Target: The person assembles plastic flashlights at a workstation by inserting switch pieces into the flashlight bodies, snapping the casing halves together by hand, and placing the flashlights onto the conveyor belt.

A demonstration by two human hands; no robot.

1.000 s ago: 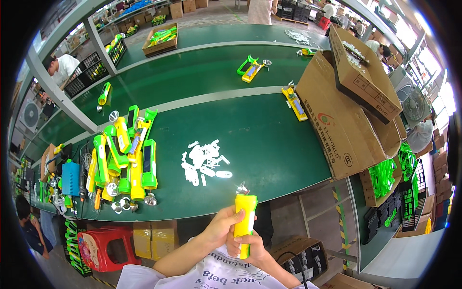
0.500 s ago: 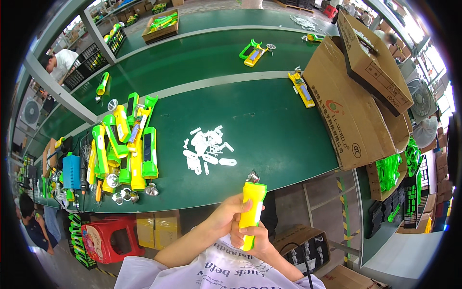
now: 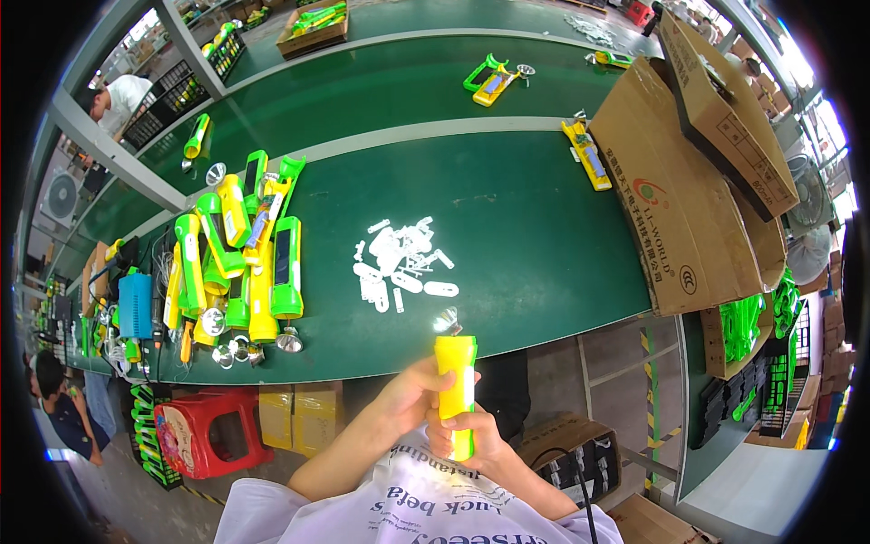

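Observation:
A yellow flashlight with green edges stands nearly upright in the picture, just off the table's front edge, gripped by both hands. My left hand is closed around its upper body from the left, thumb across the side. My right hand wraps the lower end, fingers bent. A shiny silver reflector sticks out beyond the flashlight's head end; how it is attached does not show. Farther up the green table lies a loose pile of small white plastic parts.
On the left, several green and yellow flashlights lie heaped with reflectors, beside a blue box-shaped device. A large cardboard carton fills the table's right end. An opened yellow flashlight half lies beside it. Below stands a red stool.
The flashlight and both hands have shifted slightly left, and the flashlight is straighter. The reflector now sits farther from its head end. The whole view has turned a little.

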